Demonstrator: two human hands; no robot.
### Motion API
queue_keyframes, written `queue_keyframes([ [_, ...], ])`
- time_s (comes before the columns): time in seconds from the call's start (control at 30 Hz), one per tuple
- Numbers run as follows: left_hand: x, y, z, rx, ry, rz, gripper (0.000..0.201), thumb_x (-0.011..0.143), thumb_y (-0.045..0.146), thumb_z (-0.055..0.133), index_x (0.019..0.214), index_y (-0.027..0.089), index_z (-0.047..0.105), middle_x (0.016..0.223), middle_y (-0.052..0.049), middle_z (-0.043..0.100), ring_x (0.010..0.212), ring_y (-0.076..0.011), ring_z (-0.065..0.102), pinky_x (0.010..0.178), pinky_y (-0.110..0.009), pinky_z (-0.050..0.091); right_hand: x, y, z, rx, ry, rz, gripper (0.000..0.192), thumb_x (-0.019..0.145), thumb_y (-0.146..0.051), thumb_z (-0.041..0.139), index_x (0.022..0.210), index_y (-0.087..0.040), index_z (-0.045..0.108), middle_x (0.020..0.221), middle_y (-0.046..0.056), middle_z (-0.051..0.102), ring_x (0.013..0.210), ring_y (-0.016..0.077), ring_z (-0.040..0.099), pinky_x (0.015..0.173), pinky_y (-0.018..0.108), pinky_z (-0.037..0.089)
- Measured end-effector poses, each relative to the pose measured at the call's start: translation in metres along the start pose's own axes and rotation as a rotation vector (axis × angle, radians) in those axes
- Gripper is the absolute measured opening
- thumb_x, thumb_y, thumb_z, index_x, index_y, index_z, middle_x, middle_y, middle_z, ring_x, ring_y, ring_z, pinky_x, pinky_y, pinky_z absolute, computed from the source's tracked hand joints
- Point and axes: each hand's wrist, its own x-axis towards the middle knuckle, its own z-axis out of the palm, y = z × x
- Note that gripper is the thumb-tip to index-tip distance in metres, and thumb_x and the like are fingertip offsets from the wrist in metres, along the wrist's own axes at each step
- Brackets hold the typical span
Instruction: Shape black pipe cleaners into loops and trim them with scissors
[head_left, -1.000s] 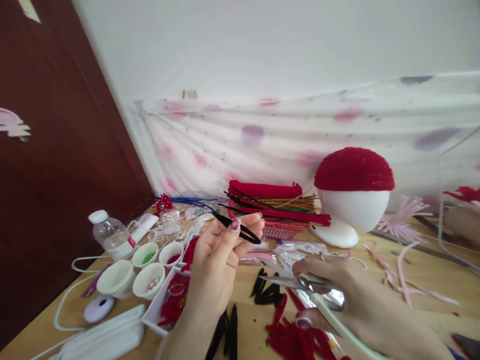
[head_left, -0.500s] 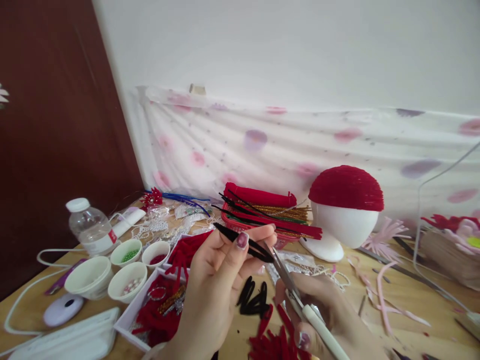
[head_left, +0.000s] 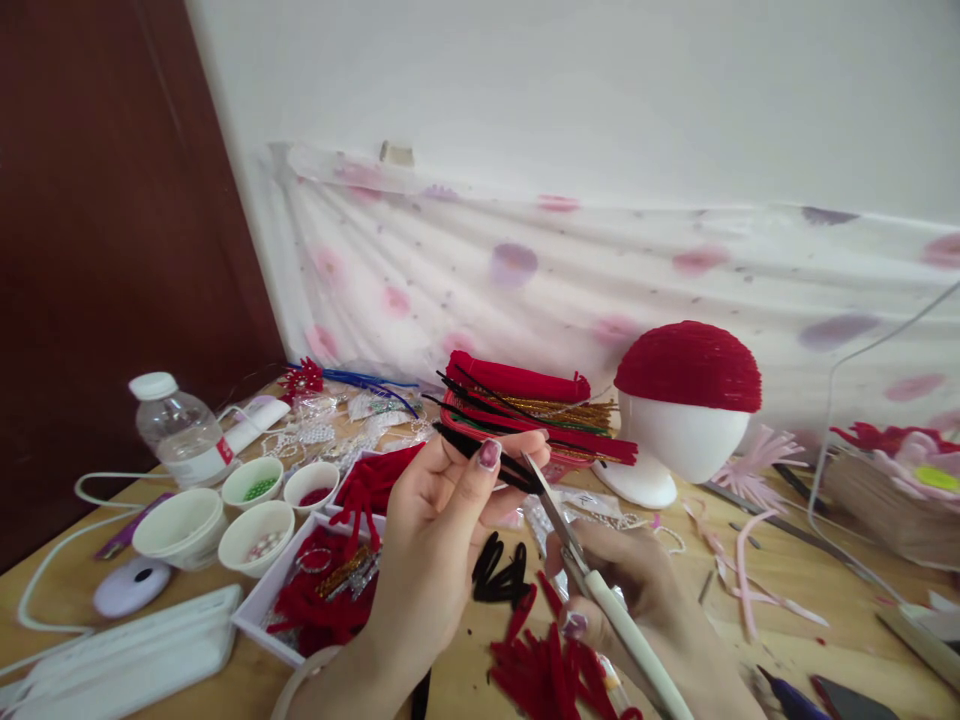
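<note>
In the head view, the left hand [head_left: 439, 525] is pinching a black pipe cleaner [head_left: 480, 457] between thumb and fingertips, holding it level above the wooden table [head_left: 795, 570]. The right hand [head_left: 637, 600] is gripping white-handled scissors [head_left: 577, 555], whose blades are pointing up at the pipe cleaner's right end, their tips touching it. Short black pieces [head_left: 502, 578] and red pieces [head_left: 551, 670] are lying on the table below the hands. A white foam head [head_left: 686, 440] wearing a red cap [head_left: 690, 366] is standing behind, beside a red basket [head_left: 525, 420].
</note>
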Motion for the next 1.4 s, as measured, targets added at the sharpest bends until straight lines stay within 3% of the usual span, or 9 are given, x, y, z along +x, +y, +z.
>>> queue_keyframes([
  [0.2, 0.0019, 0.0013, -0.0044, -0.004, -0.069, 0.015, 0.014, 0.084, 0.031, 0.075, 0.088, 0.017, 0.076, 0.097, -0.008, 0.081, 0.09, -0.0211, 0.076, 0.071, -0.024, 0.062, 0.0005, 0.0044, 0.001, 0.013, -0.024, -0.052, 0.063, 0.077, -0.08, 0.059, 0.075, -0.017, 0.061, 0.057, -0.005, 0.039, 0.051, 0.0099, 0.031, 0.045, 0.022, 0.025],
  [0.57, -0.0005, -0.0009, 0.0004, 0.032, -0.032, 0.024, 0.013, 0.086, 0.03, 0.073, 0.086, 0.017, 0.074, 0.097, -0.011, 0.08, 0.096, -0.0255, 0.075, 0.081, -0.034, 0.062, 0.0003, 0.0014, -0.0011, -0.041, -0.031, -0.044, 0.058, 0.08, -0.075, 0.06, 0.073, -0.018, 0.057, 0.059, -0.004, 0.044, 0.056, 0.012, 0.035, 0.05, 0.023, 0.027],
  [0.87, 0.0025, 0.0005, -0.0072, 0.043, -0.078, 0.028, 0.013, 0.088, 0.029, 0.071, 0.089, 0.016, 0.075, 0.097, -0.008, 0.08, 0.092, -0.0205, 0.075, 0.071, -0.024, 0.061, 0.0, 0.0076, -0.003, 0.001, -0.06, -0.027, 0.059, 0.08, -0.077, 0.06, 0.07, -0.019, 0.053, 0.061, -0.004, 0.044, 0.055, 0.0109, 0.036, 0.05, 0.023, 0.028],
  [1.1, 0.0027, 0.0041, -0.0041, 0.072, -0.047, 0.003, 0.015, 0.083, 0.029, 0.076, 0.086, 0.015, 0.072, 0.097, -0.012, 0.08, 0.098, -0.0272, 0.074, 0.08, -0.036, 0.063, 0.0008, 0.0037, -0.0056, -0.041, -0.075, -0.033, 0.06, 0.08, -0.077, 0.059, 0.07, -0.018, 0.056, 0.059, -0.003, 0.048, 0.055, 0.0122, 0.04, 0.05, 0.023, 0.03],
  [1.4, 0.0023, 0.0029, -0.0026, 0.119, -0.024, 0.017, 0.016, 0.083, 0.03, 0.075, 0.087, 0.015, 0.071, 0.096, -0.012, 0.08, 0.099, -0.0271, 0.074, 0.08, -0.035, 0.063, -0.0034, 0.0054, -0.0067, -0.156, -0.056, -0.018, 0.058, 0.082, -0.075, 0.058, 0.073, -0.017, 0.06, 0.06, -0.004, 0.046, 0.055, 0.0116, 0.036, 0.05, 0.024, 0.026],
])
